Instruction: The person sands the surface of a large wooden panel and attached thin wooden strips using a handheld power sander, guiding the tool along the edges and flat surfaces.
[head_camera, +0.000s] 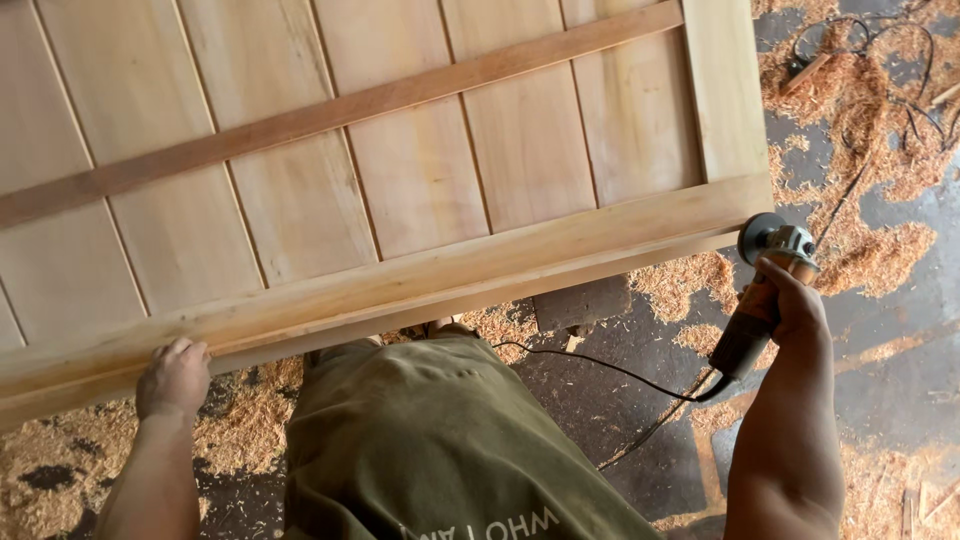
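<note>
A large pale wooden door panel (420, 160) with vertical boards and a diagonal brace fills the upper view. My left hand (173, 378) grips its near bottom rail (450, 275) at the lower left, fingers curled over the edge. My right hand (785, 305) holds an angle grinder (765, 285) just past the panel's right corner, its disc head pointing toward the rail's end. A black cable (600, 368) trails from the grinder's tail across the floor.
Wood shavings (870, 250) lie in heaps on the dark floor on the right and under the panel. More cables (900, 60) coil at the top right. My olive-green shirt (440, 450) fills the bottom middle.
</note>
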